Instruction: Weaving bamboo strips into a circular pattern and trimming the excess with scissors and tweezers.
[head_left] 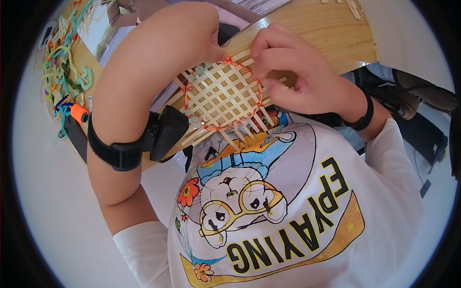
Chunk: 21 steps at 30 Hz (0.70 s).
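Nearest us in the head view, our left forearm [125, 91], strapped with a black band [124, 156], arches over the left side. Round and lattice-woven, the bamboo-strip piece [226, 96] lies between our hands at the table's [331, 36] near edge, its rim bound with orange cord [218, 128]. Our left hand [207, 29] bends in above its far rim, fingers mostly hidden; we cannot tell what it holds. Our right hand [309, 60] curls partway at the right rim, thumb and forefinger close to the strips; any grip is unclear. Far left, a person's sleeve [128, 14] is cut off.
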Each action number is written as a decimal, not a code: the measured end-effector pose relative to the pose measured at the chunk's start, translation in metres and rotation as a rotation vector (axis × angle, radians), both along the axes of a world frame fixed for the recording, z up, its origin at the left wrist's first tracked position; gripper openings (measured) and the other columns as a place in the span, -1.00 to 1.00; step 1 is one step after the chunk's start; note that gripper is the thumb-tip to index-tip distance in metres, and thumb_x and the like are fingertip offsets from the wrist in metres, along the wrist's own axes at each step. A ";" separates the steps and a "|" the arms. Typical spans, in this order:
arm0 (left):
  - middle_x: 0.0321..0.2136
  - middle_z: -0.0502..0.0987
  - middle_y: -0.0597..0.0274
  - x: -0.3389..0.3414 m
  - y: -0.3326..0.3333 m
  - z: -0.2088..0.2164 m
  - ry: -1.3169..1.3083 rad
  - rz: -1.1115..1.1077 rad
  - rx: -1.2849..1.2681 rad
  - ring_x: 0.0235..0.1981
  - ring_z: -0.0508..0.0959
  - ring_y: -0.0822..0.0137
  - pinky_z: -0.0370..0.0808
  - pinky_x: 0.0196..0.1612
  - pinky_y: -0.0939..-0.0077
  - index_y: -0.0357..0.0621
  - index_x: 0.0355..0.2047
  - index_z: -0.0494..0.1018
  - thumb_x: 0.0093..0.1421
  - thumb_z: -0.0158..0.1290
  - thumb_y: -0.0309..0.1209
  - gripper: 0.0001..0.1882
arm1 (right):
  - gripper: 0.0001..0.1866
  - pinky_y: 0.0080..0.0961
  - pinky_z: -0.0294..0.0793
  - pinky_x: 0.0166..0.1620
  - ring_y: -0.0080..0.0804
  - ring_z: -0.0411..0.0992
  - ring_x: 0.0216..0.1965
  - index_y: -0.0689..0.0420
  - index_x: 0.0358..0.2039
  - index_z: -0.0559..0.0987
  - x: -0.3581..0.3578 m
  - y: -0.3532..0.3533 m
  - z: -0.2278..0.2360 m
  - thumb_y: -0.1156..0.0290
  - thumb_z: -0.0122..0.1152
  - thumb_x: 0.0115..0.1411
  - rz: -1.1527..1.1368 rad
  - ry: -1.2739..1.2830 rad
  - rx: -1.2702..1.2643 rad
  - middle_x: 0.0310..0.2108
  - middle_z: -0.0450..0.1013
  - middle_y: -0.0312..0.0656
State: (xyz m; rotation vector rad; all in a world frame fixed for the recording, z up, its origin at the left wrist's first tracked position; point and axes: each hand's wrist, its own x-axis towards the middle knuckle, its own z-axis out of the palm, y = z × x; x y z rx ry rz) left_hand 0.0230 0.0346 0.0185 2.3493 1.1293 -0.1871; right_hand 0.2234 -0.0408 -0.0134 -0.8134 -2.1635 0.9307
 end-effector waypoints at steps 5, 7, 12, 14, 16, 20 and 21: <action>-0.69 0.43 0.09 0.002 0.001 0.002 0.005 0.021 -0.055 -0.62 0.45 0.24 0.36 -0.53 0.38 -0.29 -0.61 0.43 -0.10 0.23 -0.35 -0.74 | -0.89 -0.38 0.28 -0.24 -0.24 0.27 -0.29 0.11 -0.58 0.38 0.003 -0.005 0.004 0.57 0.09 -0.19 -0.018 -0.010 -0.006 -0.41 0.30 -0.23; -0.69 0.43 0.08 0.002 0.002 0.001 -0.002 0.014 -0.048 -0.63 0.44 0.24 0.35 -0.54 0.38 -0.30 -0.62 0.43 -0.10 0.22 -0.35 -0.74 | -0.90 -0.38 0.29 -0.22 -0.23 0.27 -0.27 0.11 -0.57 0.40 0.003 -0.006 0.003 0.56 0.09 -0.17 -0.013 -0.017 -0.006 -0.40 0.31 -0.23; -0.69 0.43 0.07 -0.004 0.003 -0.002 -0.059 -0.005 0.005 -0.63 0.45 0.25 0.35 -0.54 0.40 -0.30 -0.61 0.45 -0.08 0.21 -0.35 -0.75 | -0.91 -0.41 0.32 -0.20 -0.25 0.32 -0.29 0.10 -0.47 0.47 0.004 0.000 0.006 0.51 0.13 -0.06 -0.004 -0.013 0.036 -0.40 0.34 -0.22; -0.68 0.45 0.07 -0.011 0.002 -0.001 -0.096 0.039 -0.008 -0.63 0.45 0.26 0.36 -0.53 0.42 -0.30 -0.60 0.46 -0.05 0.19 -0.36 -0.77 | -0.85 -0.41 0.36 -0.23 -0.25 0.36 -0.35 0.12 -0.36 0.53 0.005 0.005 0.006 0.43 0.18 0.01 -0.259 0.049 -0.094 -0.40 0.38 -0.17; -0.68 0.45 0.09 -0.013 -0.002 0.006 -0.182 0.087 0.024 -0.63 0.45 0.27 0.37 -0.53 0.42 -0.30 -0.58 0.47 -0.03 0.18 -0.37 -0.78 | -0.82 -0.41 0.38 -0.25 -0.25 0.38 -0.38 0.14 -0.33 0.54 0.010 0.012 0.001 0.41 0.19 0.02 -0.330 -0.011 -0.069 -0.42 0.40 -0.15; -0.59 0.50 0.15 -0.031 -0.011 0.023 -0.271 0.157 0.114 -0.55 0.47 0.28 0.40 -0.45 0.45 -0.30 -0.50 0.48 -0.01 0.18 -0.38 -0.79 | -0.81 -0.40 0.40 -0.28 -0.24 0.42 -0.40 0.16 -0.33 0.55 0.000 0.015 0.007 0.38 0.19 0.04 -0.365 -0.246 -0.104 -0.50 0.44 -0.13; -0.59 0.50 0.15 -0.033 -0.013 0.023 -0.289 0.141 0.150 -0.55 0.47 0.28 0.40 -0.45 0.45 -0.30 -0.50 0.48 -0.01 0.18 -0.38 -0.79 | -0.81 -0.40 0.40 -0.28 -0.24 0.42 -0.40 0.16 -0.33 0.55 -0.001 0.018 0.007 0.38 0.19 0.04 -0.383 -0.252 -0.065 -0.50 0.44 -0.13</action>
